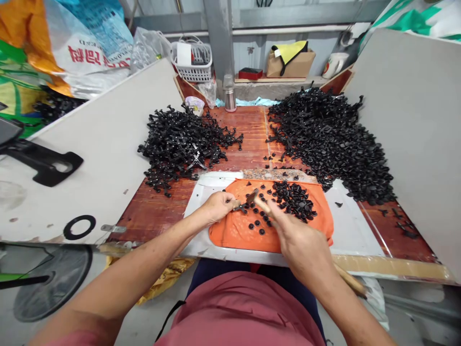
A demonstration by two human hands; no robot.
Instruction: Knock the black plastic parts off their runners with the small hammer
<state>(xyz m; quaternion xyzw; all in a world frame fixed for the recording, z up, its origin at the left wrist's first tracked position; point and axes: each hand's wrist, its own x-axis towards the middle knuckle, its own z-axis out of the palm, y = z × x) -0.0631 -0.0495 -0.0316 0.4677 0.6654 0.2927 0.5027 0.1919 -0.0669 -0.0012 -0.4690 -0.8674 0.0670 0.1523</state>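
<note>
My right hand (302,240) is wrapped round the wooden handle of a hammer (262,205). The hammer's dark head sits over the orange cloth (230,235), close to my left fingers, and the handle's end sticks out behind my wrist. My left hand (219,206) pinches a small black part with arms (242,207) at the cloth's left side. Several round black caps with stems (256,223) are spread on the cloth between the hands. A heap of loose black caps (293,198) lies at the cloth's right.
Piles of black parts stand at left (180,144) and right (331,139) on the red-brown table (248,125). Grey side panels (406,120) flank it. Behind are a steel flask (229,98), a white basket (194,72) and a cardboard box (302,62).
</note>
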